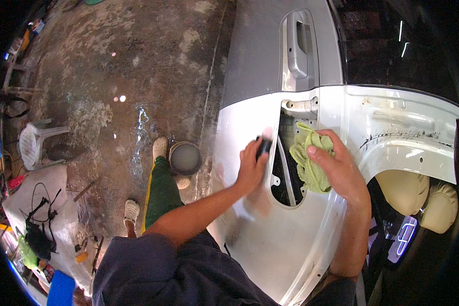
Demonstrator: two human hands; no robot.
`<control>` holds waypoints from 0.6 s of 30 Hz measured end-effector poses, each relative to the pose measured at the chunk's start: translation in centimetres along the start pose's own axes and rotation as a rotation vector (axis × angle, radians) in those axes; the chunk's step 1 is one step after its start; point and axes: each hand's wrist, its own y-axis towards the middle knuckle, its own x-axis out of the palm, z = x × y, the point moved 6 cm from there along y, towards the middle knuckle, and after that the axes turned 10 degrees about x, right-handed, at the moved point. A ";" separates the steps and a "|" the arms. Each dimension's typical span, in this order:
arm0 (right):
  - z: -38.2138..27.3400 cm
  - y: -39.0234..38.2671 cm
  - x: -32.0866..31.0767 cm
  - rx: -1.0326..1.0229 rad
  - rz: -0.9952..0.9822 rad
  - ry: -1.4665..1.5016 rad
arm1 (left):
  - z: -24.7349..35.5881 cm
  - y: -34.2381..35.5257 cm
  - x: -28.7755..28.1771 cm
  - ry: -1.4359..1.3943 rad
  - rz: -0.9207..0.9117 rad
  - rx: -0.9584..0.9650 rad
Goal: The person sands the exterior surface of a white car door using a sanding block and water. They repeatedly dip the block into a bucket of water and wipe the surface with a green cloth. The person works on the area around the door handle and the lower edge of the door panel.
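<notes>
My left hand is closed around a small black block, its edge blurred, on the white car body panel left of a long opening. A crumpled light green cloth is gripped in my right hand, partly over that opening's right side. Inside the cut-out, a metal strip and dark hollow show. Above it sits a bare metal bracket.
A grey door with a silver handle lies ahead. A bucket of greyish water stands on the stained floor near clog-shod feet. At left are a white plastic chair and a cluttered pale sheet. Beige seats show at right.
</notes>
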 end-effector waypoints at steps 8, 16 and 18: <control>0.1 0.0 -0.6 -0.010 0.021 -0.090 | 0.4 -2.3 0.1 -0.065 -0.084 -0.007; 0.0 0.1 -1.1 -0.035 0.037 -0.113 | -2.3 5.8 -0.1 -0.057 -0.093 -0.174; 0.6 0.4 -1.5 -0.030 0.032 -0.057 | -1.2 0.5 0.4 -0.019 -0.123 -0.090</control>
